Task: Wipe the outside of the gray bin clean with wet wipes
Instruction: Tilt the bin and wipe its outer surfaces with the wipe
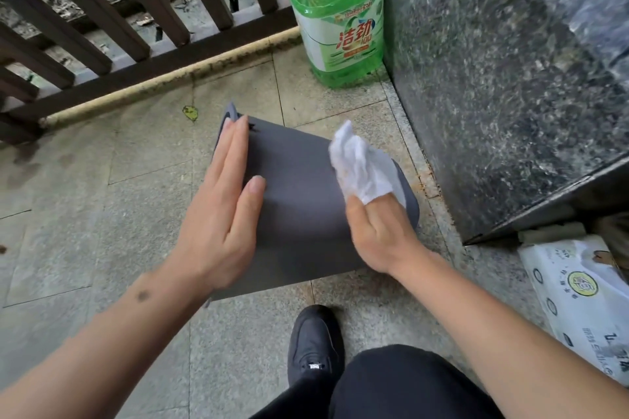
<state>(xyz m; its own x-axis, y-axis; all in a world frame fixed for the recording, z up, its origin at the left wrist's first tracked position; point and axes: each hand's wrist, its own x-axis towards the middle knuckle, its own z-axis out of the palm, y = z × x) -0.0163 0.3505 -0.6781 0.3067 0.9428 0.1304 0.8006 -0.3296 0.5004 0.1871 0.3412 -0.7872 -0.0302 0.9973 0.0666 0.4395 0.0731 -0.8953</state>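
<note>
The gray bin (299, 201) lies on its side on the tiled floor, one flat wall facing up. My left hand (224, 207) rests flat on the bin's left part, its straight fingers reaching toward the far edge. My right hand (381, 228) presses a crumpled white wet wipe (360, 167) against the bin's right side; the wipe covers the fingers, so their grip is hidden.
A green detergent bottle (340, 17) stands at the back by a dark stone wall (503, 61). A brown railing (112, 27) runs along the far left. A white wipes pack (578, 303) lies at the right. My black shoe (315, 343) is just below the bin.
</note>
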